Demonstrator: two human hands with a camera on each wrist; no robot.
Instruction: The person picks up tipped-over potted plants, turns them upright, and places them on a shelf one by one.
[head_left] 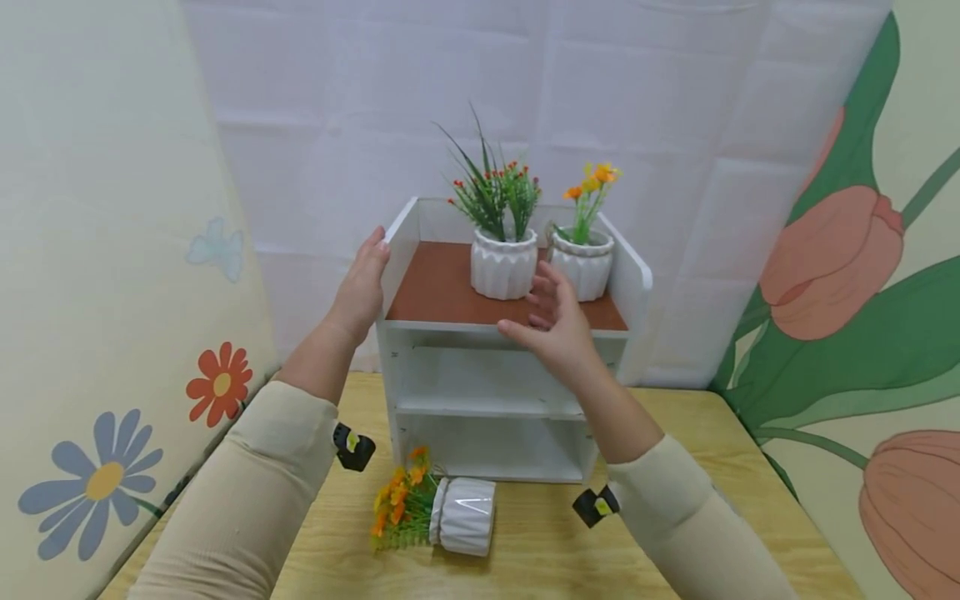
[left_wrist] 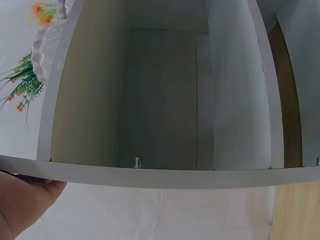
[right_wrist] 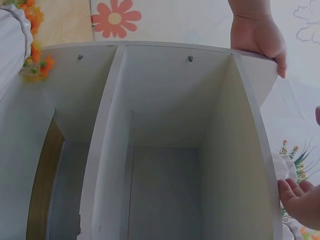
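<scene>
A white shelf unit (head_left: 487, 379) with a brown top board (head_left: 435, 279) stands on the wooden table. My left hand (head_left: 362, 283) rests against the outside of its left side panel, fingers extended along it. On the top board stand two white ribbed pots: one with grass and small red flowers (head_left: 504, 265), and one with orange flowers (head_left: 583, 271) to its right. My right hand (head_left: 558, 325) hovers at the front edge, fingers loosely bent near both pots and holding nothing. Whether its fingertips touch a pot cannot be told. The right wrist view shows both hands beside the unit.
Another white pot (head_left: 465, 515) lies on its side on the table (head_left: 547, 554) in front of the unit, its orange flowers (head_left: 405, 504) pointing left. Two lower compartments of the unit face me. A white cloth (head_left: 360, 100) hangs behind, with flower-painted walls at both sides.
</scene>
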